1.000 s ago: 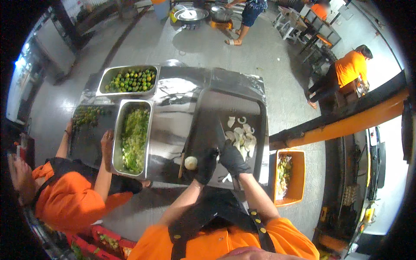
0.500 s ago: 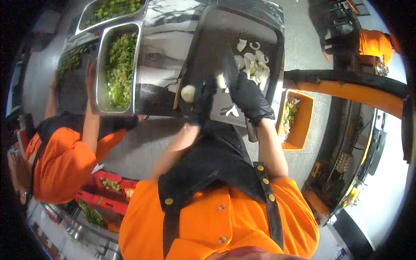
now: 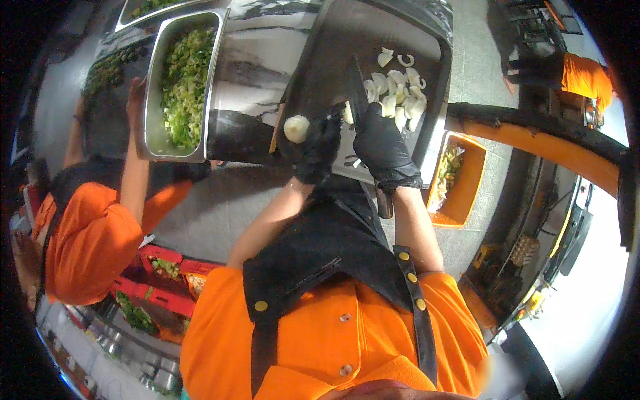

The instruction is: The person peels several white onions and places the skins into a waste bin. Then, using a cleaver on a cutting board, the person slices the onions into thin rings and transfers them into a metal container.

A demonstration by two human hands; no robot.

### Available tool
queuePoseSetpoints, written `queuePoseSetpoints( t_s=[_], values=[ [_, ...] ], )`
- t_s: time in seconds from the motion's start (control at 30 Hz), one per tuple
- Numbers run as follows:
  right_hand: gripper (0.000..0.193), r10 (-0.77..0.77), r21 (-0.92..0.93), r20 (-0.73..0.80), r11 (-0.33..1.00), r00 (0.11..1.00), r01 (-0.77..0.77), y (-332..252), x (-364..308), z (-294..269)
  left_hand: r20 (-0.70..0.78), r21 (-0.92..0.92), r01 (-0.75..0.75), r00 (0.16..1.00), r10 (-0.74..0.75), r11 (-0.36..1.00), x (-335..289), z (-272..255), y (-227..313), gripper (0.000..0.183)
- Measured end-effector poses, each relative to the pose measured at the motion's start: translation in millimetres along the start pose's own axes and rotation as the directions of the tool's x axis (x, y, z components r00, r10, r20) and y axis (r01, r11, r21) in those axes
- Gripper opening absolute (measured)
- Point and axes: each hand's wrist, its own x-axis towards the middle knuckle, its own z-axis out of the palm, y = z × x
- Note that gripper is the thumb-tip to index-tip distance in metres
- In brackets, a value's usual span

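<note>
My right hand (image 3: pixel 383 150), in a black glove, is closed around a large knife (image 3: pixel 360 93). Its dark blade points away from me, and the end of the handle sticks out below the wrist. My left hand (image 3: pixel 320 150), also gloved in black, has its fingertips against a pale onion piece (image 3: pixel 347 113) just left of the blade. The glove's darkness partly hides that grip. A whole peeled onion (image 3: pixel 296 129) sits left of my left hand. Right of the blade, several cut onion pieces (image 3: pixel 397 90) lie on a dark, rimmed tray (image 3: pixel 327 50).
A metal pan (image 3: pixel 153 127) of chopped greens stands on the marbled table (image 3: pixel 257 50) to the left. A co-worker's arm (image 3: pixel 132 180) reaches beside it. An orange bin (image 3: pixel 475 180) with scraps stands at the right, below an orange-and-black bar (image 3: pixel 533 130). Red crates (image 3: pixel 150 293) are behind left.
The whole view has shifted slightly, so the tray and its contents sit higher and farther right. Both hands stay near the onion piece, and the knife remains in my right hand.
</note>
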Motion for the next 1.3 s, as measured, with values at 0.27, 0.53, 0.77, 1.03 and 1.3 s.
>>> queuePoseSetpoints(
  t_s=[0.27, 0.53, 0.77, 1.03, 1.3],
  values=[
    [0.026, -0.038, -0.042, -0.022, 0.998, 0.999, 0.037, 2.5, 7.0, 6.2, -0.229, 0.422, -0.048, 0.961, 0.158, 0.905, -7.0, -14.5, 3.5, 0.045],
    [0.032, 0.012, 0.033, -0.150, 0.999, 0.989, -0.007, 12.4, 11.3, 53.4, -0.395, -0.865, -0.188, 0.827, -0.400, 0.465, 11.1, -26.5, 10.7, 0.028],
    [0.039, 0.097, 0.337, -0.074, 0.939, 0.993, -0.066, 56.1, 25.9, -8.4, -0.155, -0.986, -0.167, 0.919, -0.363, -0.003, 12.6, -47.3, 9.9, 0.034],
    [0.032, 0.333, 0.539, -0.234, 0.826, 0.914, -0.163, 77.5, -2.4, -64.2, -0.346, -0.709, -0.307, 0.936, 0.066, 0.635, 60.5, -43.5, 30.9, 0.025],
    [0.039, 0.399, 0.557, -0.140, 0.788, 0.906, -0.261, 91.7, -2.9, -53.5, -0.133, -0.676, -0.267, 0.961, 0.243, 0.687, 91.6, -46.4, 34.0, 0.021]
  ],
)
